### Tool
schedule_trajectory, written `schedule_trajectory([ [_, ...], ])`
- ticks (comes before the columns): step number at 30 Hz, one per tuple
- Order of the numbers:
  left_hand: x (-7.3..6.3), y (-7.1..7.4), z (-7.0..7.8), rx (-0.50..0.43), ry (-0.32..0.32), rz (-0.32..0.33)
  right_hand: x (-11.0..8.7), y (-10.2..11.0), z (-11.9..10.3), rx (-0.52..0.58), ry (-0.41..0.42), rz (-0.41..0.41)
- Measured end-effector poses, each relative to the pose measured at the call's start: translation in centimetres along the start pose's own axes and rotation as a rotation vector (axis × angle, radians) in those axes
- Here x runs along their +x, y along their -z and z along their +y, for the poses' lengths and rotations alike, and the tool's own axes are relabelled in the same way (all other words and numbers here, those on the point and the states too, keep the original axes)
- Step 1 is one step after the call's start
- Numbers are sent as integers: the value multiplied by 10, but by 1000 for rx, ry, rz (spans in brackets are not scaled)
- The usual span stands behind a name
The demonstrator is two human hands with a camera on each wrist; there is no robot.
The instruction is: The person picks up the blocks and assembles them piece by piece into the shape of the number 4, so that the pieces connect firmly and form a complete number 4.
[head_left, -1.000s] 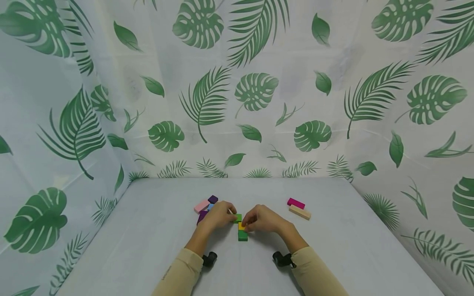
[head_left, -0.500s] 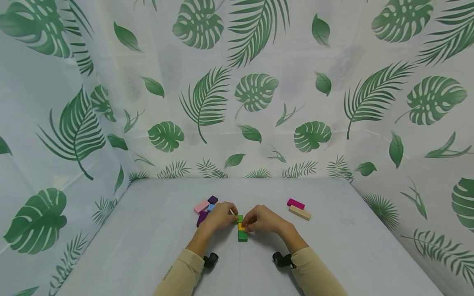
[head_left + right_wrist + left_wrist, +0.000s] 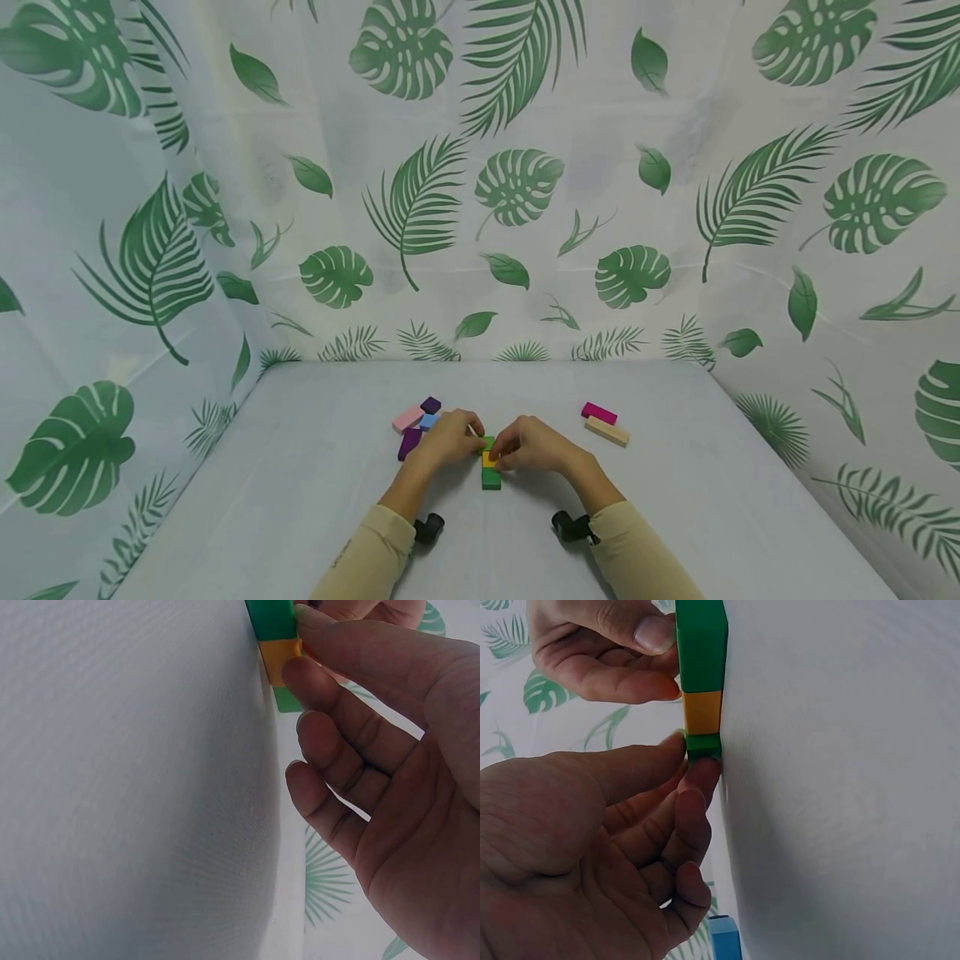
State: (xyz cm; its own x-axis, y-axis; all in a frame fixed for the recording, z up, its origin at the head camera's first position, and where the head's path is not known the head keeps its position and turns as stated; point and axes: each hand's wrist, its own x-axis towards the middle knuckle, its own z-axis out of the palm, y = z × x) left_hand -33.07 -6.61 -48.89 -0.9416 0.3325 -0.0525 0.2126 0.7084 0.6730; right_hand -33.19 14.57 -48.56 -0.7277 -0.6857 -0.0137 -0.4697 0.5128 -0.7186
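In the head view, a dark green block [image 3: 491, 479], a yellow block [image 3: 490, 458] and a light green block [image 3: 488, 442] lie in a row away from the wearer. My left hand [image 3: 453, 437] pinches the light green block [image 3: 703, 745] between thumb and fingertip at the row's far end. My right hand [image 3: 534, 443] holds the yellow block [image 3: 280, 661] by its sides with thumb and index finger, while its other fingers curl loosely. The three blocks look end to end in the left wrist view, the yellow block [image 3: 703, 712] in the middle.
Left of the hands lie a pink block [image 3: 408, 418], a blue block [image 3: 429, 422] and two purple blocks, one dark purple block [image 3: 431, 405] farther back. A magenta block [image 3: 599, 412] and a beige block [image 3: 607, 431] lie to the right on the white table [image 3: 300, 500].
My left hand has slid slightly right with the light green block, bringing it into line behind the yellow block. My right hand has stayed nearly still.
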Motion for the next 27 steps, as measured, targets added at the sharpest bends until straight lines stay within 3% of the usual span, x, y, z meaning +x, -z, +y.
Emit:
schedule_trajectory([
  [27, 2, -5, 2, 17, -18, 4, -1, -1, 0, 6, -7, 9],
])
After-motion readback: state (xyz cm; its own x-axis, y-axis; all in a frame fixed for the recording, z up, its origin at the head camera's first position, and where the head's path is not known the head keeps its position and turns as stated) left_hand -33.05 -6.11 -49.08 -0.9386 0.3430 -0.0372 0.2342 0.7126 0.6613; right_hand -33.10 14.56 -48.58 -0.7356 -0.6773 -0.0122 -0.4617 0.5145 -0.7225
